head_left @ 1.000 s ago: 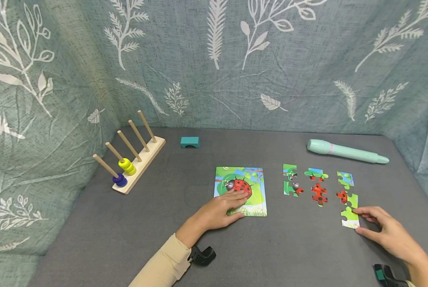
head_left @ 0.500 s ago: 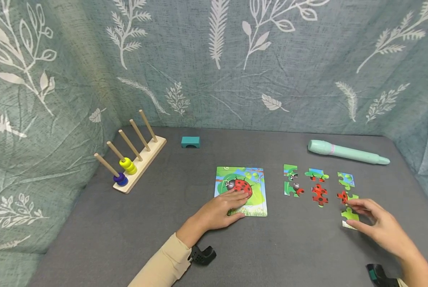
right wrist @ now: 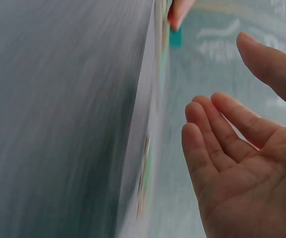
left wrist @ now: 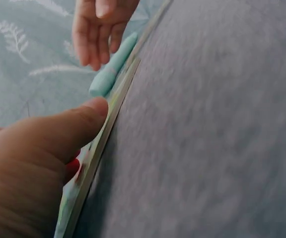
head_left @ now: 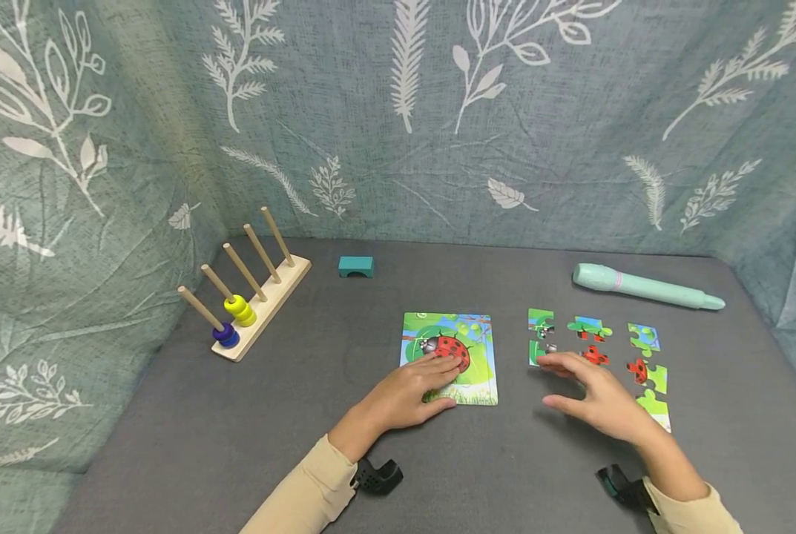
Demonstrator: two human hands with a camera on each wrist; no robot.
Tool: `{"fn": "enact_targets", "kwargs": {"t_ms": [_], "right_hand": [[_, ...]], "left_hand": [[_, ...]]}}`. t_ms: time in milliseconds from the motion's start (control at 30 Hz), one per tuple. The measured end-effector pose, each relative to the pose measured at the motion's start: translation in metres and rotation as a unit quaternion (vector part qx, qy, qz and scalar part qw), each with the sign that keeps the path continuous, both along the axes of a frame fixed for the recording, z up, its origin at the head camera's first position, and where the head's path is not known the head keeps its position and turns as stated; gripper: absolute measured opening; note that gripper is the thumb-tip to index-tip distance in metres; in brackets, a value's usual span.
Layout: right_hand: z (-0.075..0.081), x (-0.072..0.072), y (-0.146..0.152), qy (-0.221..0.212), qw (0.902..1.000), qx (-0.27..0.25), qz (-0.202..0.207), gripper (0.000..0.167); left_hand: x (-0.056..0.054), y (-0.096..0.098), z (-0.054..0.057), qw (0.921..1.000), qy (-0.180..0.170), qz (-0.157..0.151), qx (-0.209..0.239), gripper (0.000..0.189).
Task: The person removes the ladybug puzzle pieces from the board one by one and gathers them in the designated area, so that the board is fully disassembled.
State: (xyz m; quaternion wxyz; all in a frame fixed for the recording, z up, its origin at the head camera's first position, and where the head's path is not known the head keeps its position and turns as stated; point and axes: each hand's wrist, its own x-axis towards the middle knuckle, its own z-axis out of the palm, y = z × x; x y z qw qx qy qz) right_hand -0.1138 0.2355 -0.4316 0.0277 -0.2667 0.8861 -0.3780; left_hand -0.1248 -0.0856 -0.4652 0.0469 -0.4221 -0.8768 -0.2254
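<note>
My left hand (head_left: pixel 400 393) rests on the square ladybug puzzle board (head_left: pixel 481 371), fingers laid across the picture. In the left wrist view its thumb (left wrist: pixel 78 126) lies along the board's edge. My right hand (head_left: pixel 598 397) hovers right of the board, thumb apart from relaxed fingers, holding nothing. Its fingertips overlap a left puzzle piece (head_left: pixel 535 354) in the head view. Separate jigsaw pieces lie spread in columns: a green corner piece (head_left: pixel 539 320), a spotted red piece (head_left: pixel 595 354), a red-and-green piece (head_left: pixel 653 374) and a green-and-white piece (head_left: pixel 653 406), partly hidden by my right hand.
A pale green pen-shaped object (head_left: pixel 648 286) lies behind the pieces. A teal arched block (head_left: pixel 356 267) sits at the back. To the left stands a wooden peg rack (head_left: pixel 277 294) with yellow rings (head_left: pixel 240 311) and blue rings (head_left: pixel 226 336). A patterned curtain (head_left: pixel 371 170) hangs behind the table.
My right hand has left the lower-right puzzle piece and moved left to hover by the left column. That piece now lies below the red-and-green one. My left hand has stayed on the board.
</note>
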Motion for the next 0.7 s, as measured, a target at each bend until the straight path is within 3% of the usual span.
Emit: {"fn": "enact_targets", "kwargs": {"t_ms": [267, 400, 700], "right_hand": [[-0.003, -0.018, -0.062, -0.064, 0.9955, -0.024, 0.065, 0.054], [-0.005, -0.022, -0.08, -0.055, 0.9952, -0.013, 0.08, 0.053], [-0.016, -0.024, -0.103, -0.017, 0.9962, 0.045, 0.073, 0.053]], "left_hand": [[-0.003, -0.016, -0.001, 0.9982, -0.045, 0.038, 0.012, 0.057], [-0.004, -0.022, -0.002, 0.9962, -0.071, 0.048, 0.014, 0.058], [-0.003, -0.027, -0.003, 0.9962, -0.075, 0.044, 0.012, 0.058]]}}
